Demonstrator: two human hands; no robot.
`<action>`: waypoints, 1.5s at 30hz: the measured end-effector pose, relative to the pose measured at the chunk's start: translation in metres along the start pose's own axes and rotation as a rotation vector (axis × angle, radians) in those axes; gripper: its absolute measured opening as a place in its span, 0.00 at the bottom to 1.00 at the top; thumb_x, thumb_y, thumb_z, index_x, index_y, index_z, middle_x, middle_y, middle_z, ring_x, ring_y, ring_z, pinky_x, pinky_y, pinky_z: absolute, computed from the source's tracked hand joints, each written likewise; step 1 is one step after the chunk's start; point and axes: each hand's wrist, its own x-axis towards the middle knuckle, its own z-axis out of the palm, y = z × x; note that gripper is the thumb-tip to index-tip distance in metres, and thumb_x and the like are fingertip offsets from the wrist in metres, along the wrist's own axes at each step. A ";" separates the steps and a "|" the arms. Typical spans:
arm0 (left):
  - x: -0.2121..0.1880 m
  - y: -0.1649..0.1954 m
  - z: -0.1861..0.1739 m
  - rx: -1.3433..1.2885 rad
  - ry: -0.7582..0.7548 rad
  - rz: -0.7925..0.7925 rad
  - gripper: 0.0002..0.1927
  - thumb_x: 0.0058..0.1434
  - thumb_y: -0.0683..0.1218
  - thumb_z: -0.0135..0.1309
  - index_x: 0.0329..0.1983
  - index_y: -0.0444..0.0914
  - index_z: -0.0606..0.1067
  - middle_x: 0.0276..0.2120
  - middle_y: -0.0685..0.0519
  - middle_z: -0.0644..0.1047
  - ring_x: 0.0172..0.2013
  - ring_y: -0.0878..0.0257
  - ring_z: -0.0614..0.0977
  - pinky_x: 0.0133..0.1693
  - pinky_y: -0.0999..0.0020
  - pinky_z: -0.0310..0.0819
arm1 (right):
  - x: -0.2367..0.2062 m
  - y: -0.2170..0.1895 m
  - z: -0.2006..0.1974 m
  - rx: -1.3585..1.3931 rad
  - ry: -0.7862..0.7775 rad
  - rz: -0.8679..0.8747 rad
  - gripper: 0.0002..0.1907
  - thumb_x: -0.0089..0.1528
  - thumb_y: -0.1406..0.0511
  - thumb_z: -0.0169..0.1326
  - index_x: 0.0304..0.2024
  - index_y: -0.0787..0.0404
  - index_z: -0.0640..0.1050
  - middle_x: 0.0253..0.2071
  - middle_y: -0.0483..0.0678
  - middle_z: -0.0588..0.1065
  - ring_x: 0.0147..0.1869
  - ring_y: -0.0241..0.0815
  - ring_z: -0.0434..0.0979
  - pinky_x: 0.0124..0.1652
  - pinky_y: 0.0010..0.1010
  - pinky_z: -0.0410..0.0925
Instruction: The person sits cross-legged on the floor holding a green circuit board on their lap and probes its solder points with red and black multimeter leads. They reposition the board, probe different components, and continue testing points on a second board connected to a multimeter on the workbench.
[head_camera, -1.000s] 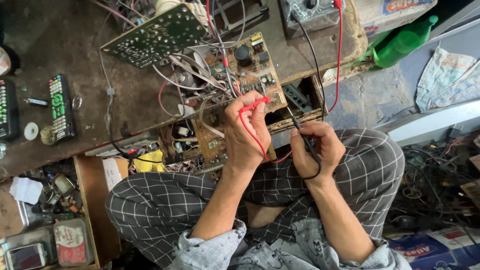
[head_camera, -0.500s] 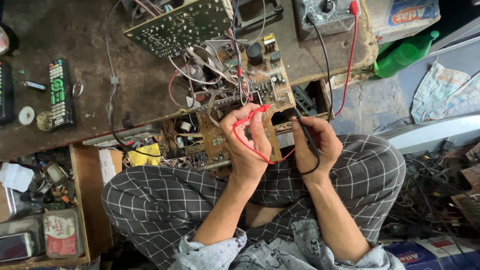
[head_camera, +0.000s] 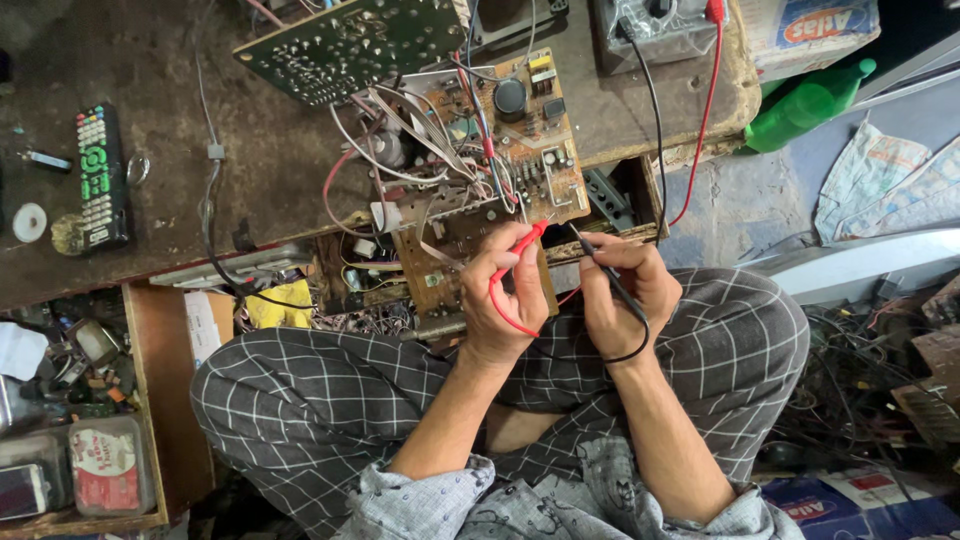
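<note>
I sit cross-legged at a low workbench. My left hand grips a red test probe, its tip close to the lower edge of a brown circuit board. My right hand grips a black test probe, its tip near the same board edge, just right of the red one. Red and black leads run up to a grey multimeter at the bench's far edge. A green circuit board lies upside down behind the brown one, joined to it by many wires.
A black remote control and a tape roll lie at the bench's left. A green bottle lies at the right. An open drawer at lower left holds small tins and parts. Tangled cables cover the floor at right.
The view has shifted so the bench and boards sit further right and higher. Both hands stay at the board's edge, with the two probe tips now held closer together.
</note>
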 end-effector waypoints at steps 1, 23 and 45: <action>0.000 0.001 0.000 0.006 -0.001 0.002 0.19 0.71 0.32 0.51 0.53 0.37 0.55 0.49 0.38 0.76 0.46 0.49 0.84 0.50 0.61 0.82 | 0.000 0.000 0.000 0.001 0.002 0.005 0.07 0.65 0.78 0.57 0.38 0.68 0.72 0.44 0.57 0.80 0.52 0.42 0.82 0.50 0.28 0.74; -0.001 0.007 0.000 0.030 0.027 -0.085 0.15 0.70 0.34 0.54 0.51 0.36 0.61 0.46 0.41 0.76 0.45 0.54 0.83 0.47 0.64 0.81 | 0.009 0.006 -0.001 0.108 -0.026 0.028 0.06 0.62 0.79 0.55 0.38 0.69 0.72 0.58 0.68 0.76 0.66 0.50 0.78 0.66 0.38 0.70; 0.002 0.012 -0.002 0.021 0.002 -0.134 0.15 0.69 0.34 0.55 0.51 0.35 0.62 0.45 0.41 0.78 0.43 0.56 0.83 0.45 0.65 0.80 | 0.010 0.007 -0.002 0.126 -0.030 0.058 0.06 0.62 0.80 0.54 0.37 0.68 0.72 0.54 0.65 0.78 0.65 0.49 0.79 0.65 0.38 0.71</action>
